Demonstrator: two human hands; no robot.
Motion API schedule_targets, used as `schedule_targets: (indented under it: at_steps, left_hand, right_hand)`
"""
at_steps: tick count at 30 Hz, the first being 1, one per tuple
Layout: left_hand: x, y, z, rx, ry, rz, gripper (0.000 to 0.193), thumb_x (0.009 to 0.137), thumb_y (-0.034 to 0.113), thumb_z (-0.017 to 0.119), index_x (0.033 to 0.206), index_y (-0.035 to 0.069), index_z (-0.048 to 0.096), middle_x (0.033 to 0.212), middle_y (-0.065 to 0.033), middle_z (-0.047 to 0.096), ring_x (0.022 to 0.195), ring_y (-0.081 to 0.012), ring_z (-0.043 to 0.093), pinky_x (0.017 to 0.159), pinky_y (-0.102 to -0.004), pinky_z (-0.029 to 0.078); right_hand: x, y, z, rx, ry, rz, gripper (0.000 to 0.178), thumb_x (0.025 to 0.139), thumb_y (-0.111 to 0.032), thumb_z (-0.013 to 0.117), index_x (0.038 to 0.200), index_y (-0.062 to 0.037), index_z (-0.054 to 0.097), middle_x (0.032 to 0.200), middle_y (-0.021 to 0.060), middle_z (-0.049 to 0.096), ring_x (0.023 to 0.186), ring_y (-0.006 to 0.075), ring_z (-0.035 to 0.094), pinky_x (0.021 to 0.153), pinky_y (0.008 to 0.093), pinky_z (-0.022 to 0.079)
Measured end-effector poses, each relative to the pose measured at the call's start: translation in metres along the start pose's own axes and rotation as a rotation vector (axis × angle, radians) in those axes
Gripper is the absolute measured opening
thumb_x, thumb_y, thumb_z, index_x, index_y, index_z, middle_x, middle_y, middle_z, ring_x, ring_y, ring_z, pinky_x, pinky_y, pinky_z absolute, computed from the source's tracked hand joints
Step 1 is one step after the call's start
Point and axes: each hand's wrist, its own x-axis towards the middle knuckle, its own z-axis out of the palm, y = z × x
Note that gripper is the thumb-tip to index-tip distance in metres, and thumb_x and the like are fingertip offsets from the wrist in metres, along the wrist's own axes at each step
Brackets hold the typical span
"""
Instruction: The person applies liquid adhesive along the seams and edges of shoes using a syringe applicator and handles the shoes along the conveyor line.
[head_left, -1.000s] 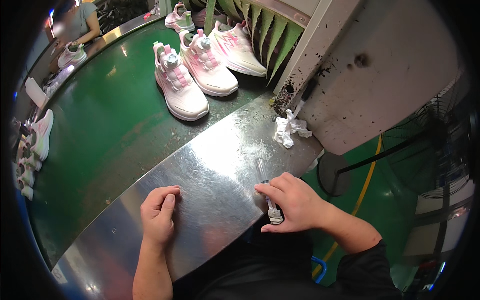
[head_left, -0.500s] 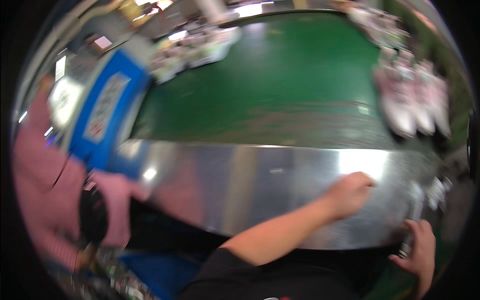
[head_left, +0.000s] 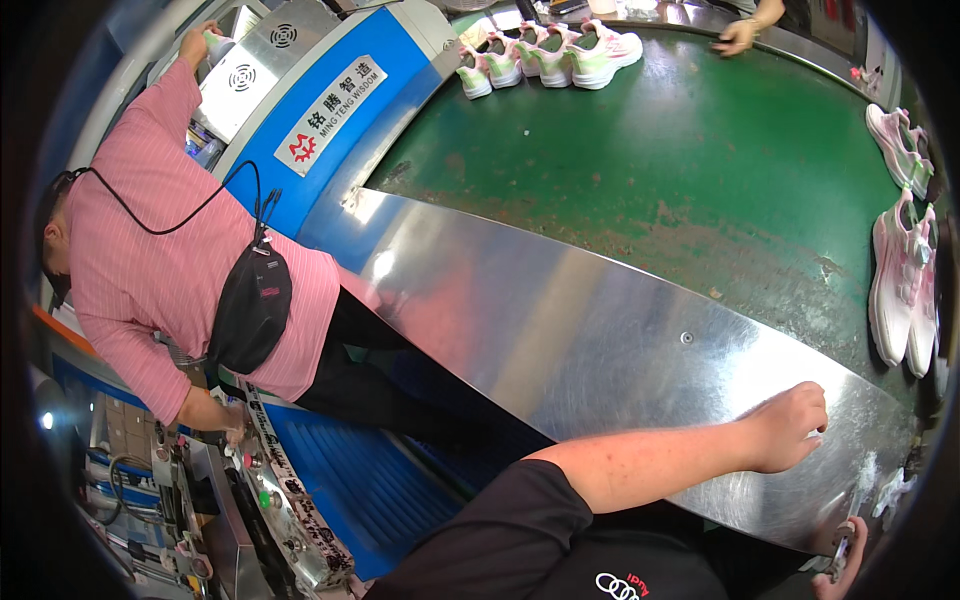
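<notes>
My left hand [head_left: 785, 430] is closed above the right part of a shiny metal ledge [head_left: 560, 310]. A bit of something small and white [head_left: 815, 434] shows at its fingers, too little to name. At the lower right, by the ledge's near corner, my right hand [head_left: 853, 568] is wrapped round a small metal tool [head_left: 840, 548]; its kind is not clear. Crumpled whitish scraps [head_left: 890, 492] lie at the ledge's right end, close to the right hand.
Beyond the ledge lies a green work surface [head_left: 640, 150]. Pink-and-white sneakers stand along its right side [head_left: 900, 300] and far left [head_left: 600, 55]. A co-worker in a pink shirt [head_left: 190, 220] stands left by a blue machine [head_left: 330, 110]. Another person's hand [head_left: 738, 38] reaches in at the far edge.
The view has turned and sharpened, so the ledge now slants down to the right. Both my hands appear lower in the picture. Another person's hand now shows at the far edge.
</notes>
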Motion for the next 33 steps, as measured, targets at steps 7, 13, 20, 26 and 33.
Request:
schedule_targets:
  at_steps: [7,13,20,26,33]
  left_hand:
    - [-0.001,-0.008,0.005,0.159,0.072,0.146,0.035,0.073,0.016,0.073,0.099,-0.002,0.056,0.116,-0.0180,0.052,0.130,-0.0404,0.036,0.110,-0.0425,0.031]
    - [-0.010,0.009,0.022,0.513,-0.060,0.051,0.055,0.080,0.035,0.067,0.115,-0.004,0.052,0.130,-0.0189,0.045,0.139,-0.0378,0.022,0.116,-0.0436,0.018]
    - [-0.018,0.040,0.031,0.697,-0.152,-0.078,0.067,0.089,0.044,0.055,0.135,-0.003,0.041,0.148,-0.0177,0.032,0.142,-0.0349,0.016,0.116,-0.0457,0.012]
    - [-0.029,0.049,0.027,0.730,-0.156,-0.143,0.069,0.090,0.045,0.051,0.139,-0.002,0.038,0.151,-0.0167,0.028,0.143,-0.0337,0.015,0.116,-0.0469,0.009]
    - [-0.022,0.056,0.042,0.774,-0.194,-0.103,0.072,0.084,0.044,0.058,0.137,-0.002,0.041,0.148,-0.0191,0.033,0.137,-0.0362,0.029,0.113,-0.0459,0.021]
  right_hand:
    - [0.011,0.103,0.008,0.859,0.331,-0.280,0.094,0.078,-0.064,0.059,0.145,-0.0037,0.029,0.114,0.0082,0.054,0.098,0.0173,0.053,0.080,0.0280,0.041]
    - [0.070,0.120,0.046,0.480,0.639,-0.334,0.087,0.083,-0.062,0.056,0.145,-0.0071,0.027,0.123,0.0064,0.047,0.099,0.0130,0.046,0.083,0.0236,0.036]
    - [0.102,0.121,0.057,0.053,0.688,-0.537,0.103,0.076,-0.065,0.064,0.143,0.0029,0.024,0.141,0.0189,0.032,0.131,0.0302,0.032,0.109,0.0402,0.025]
    - [0.102,0.092,0.068,-0.037,0.657,-0.512,0.103,0.076,-0.063,0.066,0.143,0.0033,0.023,0.141,0.0209,0.033,0.132,0.0318,0.032,0.110,0.0406,0.024]
    - [0.086,0.100,0.064,0.052,0.669,-0.521,0.110,0.070,-0.064,0.072,0.142,0.0042,0.024,0.138,0.0197,0.036,0.128,0.0302,0.037,0.107,0.0387,0.028]
